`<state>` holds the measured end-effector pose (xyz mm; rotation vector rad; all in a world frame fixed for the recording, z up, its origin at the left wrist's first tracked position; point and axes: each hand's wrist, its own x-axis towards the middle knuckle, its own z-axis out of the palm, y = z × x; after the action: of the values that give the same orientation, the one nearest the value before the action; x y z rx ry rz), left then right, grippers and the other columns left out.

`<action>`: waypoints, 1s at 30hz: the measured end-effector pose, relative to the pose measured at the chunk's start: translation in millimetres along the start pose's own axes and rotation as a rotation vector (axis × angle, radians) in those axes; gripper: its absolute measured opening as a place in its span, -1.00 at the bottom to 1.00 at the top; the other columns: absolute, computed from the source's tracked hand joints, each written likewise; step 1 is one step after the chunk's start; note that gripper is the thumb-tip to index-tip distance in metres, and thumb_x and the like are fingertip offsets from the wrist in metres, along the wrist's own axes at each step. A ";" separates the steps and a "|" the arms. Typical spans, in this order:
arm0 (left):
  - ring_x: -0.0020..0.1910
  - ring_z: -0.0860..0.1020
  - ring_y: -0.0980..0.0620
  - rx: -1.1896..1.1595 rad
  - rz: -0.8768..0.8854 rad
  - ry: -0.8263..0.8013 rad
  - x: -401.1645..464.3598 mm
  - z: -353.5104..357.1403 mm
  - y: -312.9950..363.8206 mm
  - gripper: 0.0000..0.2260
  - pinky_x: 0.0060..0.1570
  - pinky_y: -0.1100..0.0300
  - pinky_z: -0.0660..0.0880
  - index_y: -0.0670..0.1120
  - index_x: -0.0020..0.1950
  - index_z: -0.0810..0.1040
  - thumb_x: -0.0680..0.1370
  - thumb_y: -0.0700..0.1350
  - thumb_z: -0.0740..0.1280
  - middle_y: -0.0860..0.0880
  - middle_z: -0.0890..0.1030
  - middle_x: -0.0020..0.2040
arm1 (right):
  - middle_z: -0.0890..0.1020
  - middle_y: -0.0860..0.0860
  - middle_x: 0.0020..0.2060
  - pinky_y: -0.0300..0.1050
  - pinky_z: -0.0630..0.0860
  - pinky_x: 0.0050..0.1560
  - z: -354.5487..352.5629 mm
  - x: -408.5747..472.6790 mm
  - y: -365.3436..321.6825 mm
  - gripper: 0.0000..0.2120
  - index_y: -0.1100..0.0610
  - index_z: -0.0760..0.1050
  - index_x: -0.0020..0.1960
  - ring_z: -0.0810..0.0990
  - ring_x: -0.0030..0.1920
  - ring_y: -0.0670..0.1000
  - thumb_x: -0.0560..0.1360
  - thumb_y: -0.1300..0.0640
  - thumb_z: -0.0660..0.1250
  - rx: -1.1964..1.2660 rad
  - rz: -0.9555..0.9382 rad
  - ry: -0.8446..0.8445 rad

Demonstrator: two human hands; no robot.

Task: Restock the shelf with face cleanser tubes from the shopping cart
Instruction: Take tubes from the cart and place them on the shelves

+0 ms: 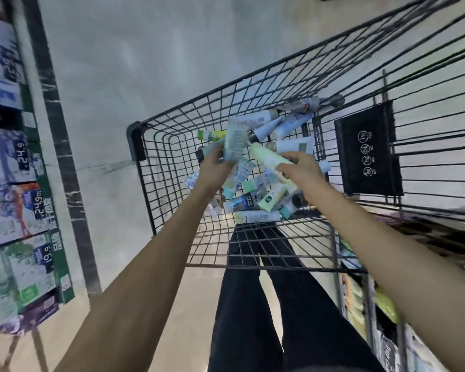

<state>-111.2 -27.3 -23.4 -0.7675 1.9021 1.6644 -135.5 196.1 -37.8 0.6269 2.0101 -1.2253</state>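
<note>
A black wire shopping cart (172,122) stands in front of me with several face cleanser tubes (255,200) piled in its basket. My left hand (212,170) is inside the basket, shut on a pale translucent blue-green tube (234,142) that points away from me. My right hand (301,170) is beside it, shut on a long pale green tube (269,157) lying slantwise over the pile. Both forearms reach down over the cart's near rim.
Shelves with blurred packaged goods and price tags (22,157) run along the left edge. More shelf goods (384,304) show at the lower right, behind the cart. A black plastic seat flap (368,149) hangs on the cart's right. Pale floor (145,63) lies beyond; my dark trouser legs (253,304) are below.
</note>
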 end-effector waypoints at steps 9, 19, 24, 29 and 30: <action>-0.15 0.65 0.03 -0.378 -0.085 0.012 -127.9 -4.1 82.8 -0.70 -0.24 0.11 0.58 -0.15 0.31 0.48 0.59 -0.30 0.33 -0.06 0.67 -0.01 | 0.70 0.09 0.04 -0.06 0.62 -0.17 -55.6 -130.1 -57.3 -0.75 0.06 0.66 0.08 0.70 -0.08 0.12 0.47 0.32 0.51 0.427 -0.053 0.036; 0.04 0.67 -0.14 -0.406 0.088 -0.042 -217.5 1.1 137.1 -0.50 -0.05 -0.02 0.61 -0.06 0.28 0.32 0.47 -0.42 0.41 -0.21 0.67 0.16 | 0.75 0.14 -0.04 -0.01 0.68 0.00 -95.2 -225.8 -72.8 -0.76 0.18 0.65 0.07 0.73 0.00 0.22 0.43 0.33 0.55 0.670 -0.199 0.103; 0.19 0.63 -0.32 -0.421 0.139 -0.174 -235.0 5.5 153.4 -0.54 0.19 -0.28 0.55 -0.16 0.35 0.51 0.45 -0.30 0.42 -0.24 0.62 0.24 | 0.74 0.15 -0.10 0.10 0.60 0.06 -103.3 -273.8 -69.1 -0.82 0.20 0.70 -0.01 0.67 -0.05 0.19 0.40 0.25 0.59 0.846 -0.269 0.210; 0.05 0.58 -0.22 -0.277 0.203 -0.300 -253.7 8.9 163.4 -0.70 0.09 -0.23 0.56 -0.21 0.30 0.55 0.56 -0.33 0.33 -0.17 0.69 0.10 | 0.70 0.23 0.03 0.16 0.61 0.21 -98.6 -327.1 -63.3 -0.71 0.25 0.60 0.01 0.67 0.06 0.20 0.36 0.17 0.58 1.108 -0.286 0.303; 0.07 0.59 -0.22 -0.259 0.212 -0.329 -258.3 9.4 164.9 -0.69 0.10 -0.23 0.56 -0.18 0.31 0.55 0.57 -0.33 0.32 -0.18 0.70 0.14 | 0.69 0.20 0.01 0.18 0.60 0.24 -96.8 -337.8 -61.7 -0.77 0.22 0.58 0.03 0.66 0.07 0.19 0.43 0.21 0.54 1.155 -0.297 0.315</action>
<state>-40.1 21.3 270.9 -0.3603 1.6013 2.0512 9.4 239.9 285.3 1.1066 1.4752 -2.6146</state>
